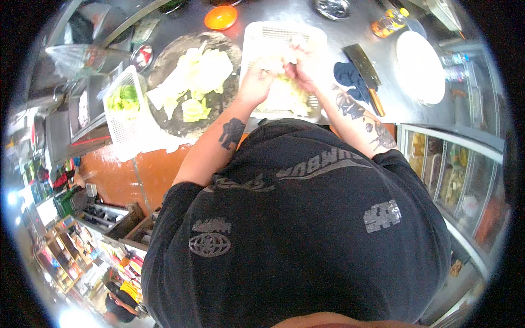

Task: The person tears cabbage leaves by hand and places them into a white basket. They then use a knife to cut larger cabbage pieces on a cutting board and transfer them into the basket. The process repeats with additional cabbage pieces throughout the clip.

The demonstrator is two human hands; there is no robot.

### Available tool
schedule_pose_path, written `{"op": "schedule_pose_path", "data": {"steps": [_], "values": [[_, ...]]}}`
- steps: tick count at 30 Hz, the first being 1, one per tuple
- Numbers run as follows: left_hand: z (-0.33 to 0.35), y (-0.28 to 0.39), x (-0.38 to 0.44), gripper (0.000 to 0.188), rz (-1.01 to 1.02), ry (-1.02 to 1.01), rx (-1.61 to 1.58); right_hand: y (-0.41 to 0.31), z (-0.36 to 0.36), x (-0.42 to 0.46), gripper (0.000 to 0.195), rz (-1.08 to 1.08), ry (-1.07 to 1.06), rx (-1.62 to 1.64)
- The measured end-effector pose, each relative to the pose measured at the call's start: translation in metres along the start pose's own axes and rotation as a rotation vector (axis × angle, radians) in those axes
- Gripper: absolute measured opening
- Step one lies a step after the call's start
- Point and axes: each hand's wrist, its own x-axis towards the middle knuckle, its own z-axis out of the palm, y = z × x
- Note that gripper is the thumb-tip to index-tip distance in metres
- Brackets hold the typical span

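Note:
Over a white plastic basket (283, 28), my left hand (259, 78) and my right hand (302, 67) are close together. Both grip a pale piece of leaf vegetable (279, 63), apparently cabbage; glare hides its edges and some fingertips. Torn yellow-green cabbage pieces (289, 100) lie in the basket below my hands. To the left, a round wooden chopping block (164, 61) bears a heap of pale cabbage leaves (209, 69) and a smaller piece (195, 110) near its front.
Right of the basket, a cleaver (363, 65) lies partly on a dark cloth (343, 74), near a white round dish (420, 67) and a bottle (387, 23). An orange bowl (220, 17) stands behind. A perforated basket (129, 106) holds green leaves at left. Someone (123, 305) is lower left.

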Motion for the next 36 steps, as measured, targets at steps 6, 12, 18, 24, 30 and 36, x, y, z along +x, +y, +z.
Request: {"op": "schedule_pose_path", "data": {"steps": [6, 12, 18, 24, 30, 36], "values": [[-0.018, 0.002, -0.006, 0.078, -0.289, 0.037, 0.356, 0.014, -0.013, 0.027, 0.039, -0.489, 0.008, -0.943], [-0.036, -0.039, -0.021, 0.060, 0.109, 0.077, 0.650, 0.030, -0.008, -0.018, 0.032, -0.451, -0.095, -0.963], [-0.219, -0.054, -0.035, 0.037, 0.192, 0.743, 0.891, 0.031, -0.007, -0.039, 0.028, -0.427, -0.257, -0.986], [-0.252, -0.044, -0.045, 0.088, -0.447, 0.281, 1.318, 0.039, 0.031, -0.033, 0.026, -0.819, -0.538, -1.381], [-0.270, -0.062, -0.033, 0.084, -0.238, 0.251, 1.225, 0.022, 0.046, -0.042, 0.026, -0.701, -0.472, -1.271], [-0.288, -0.068, -0.028, 0.093, -0.263, 0.237, 0.877, 0.003, 0.065, -0.042, 0.028, -0.758, -0.513, -1.162]]}}
